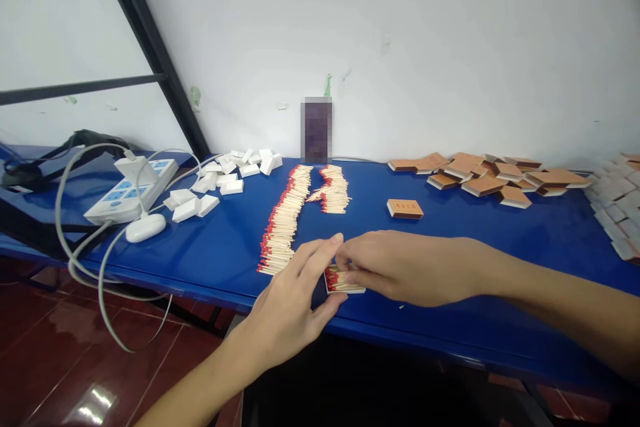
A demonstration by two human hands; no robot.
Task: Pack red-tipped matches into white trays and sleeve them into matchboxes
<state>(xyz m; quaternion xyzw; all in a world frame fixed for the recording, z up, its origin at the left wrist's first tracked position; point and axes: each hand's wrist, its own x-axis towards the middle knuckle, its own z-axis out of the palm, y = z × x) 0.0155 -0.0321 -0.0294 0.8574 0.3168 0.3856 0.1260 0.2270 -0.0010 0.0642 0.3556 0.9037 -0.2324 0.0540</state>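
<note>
Near the front edge of the blue table lies a small white matchbox tray [353,291], partly filled with red-tipped matches [337,279]. My left hand [293,293] spans the tray, thumb at its near side and fingers toward its far side. From the right, my right hand [417,267] reaches over it with bent fingers closed on matches inside; the fingertips are partly hidden. A long row of loose matches [284,220] runs beyond my left hand, with a shorter pile [335,190] beside it. One orange matchbox sleeve [404,208] lies apart beyond my right hand.
White empty trays [233,185] are heaped at the back left, near a power strip [133,192] with looping white cables. Orange sleeves [483,185] pile up at the back right. Stacked boxes [620,203] stand at the far right. A pixelated dark rectangle [317,130] is against the wall.
</note>
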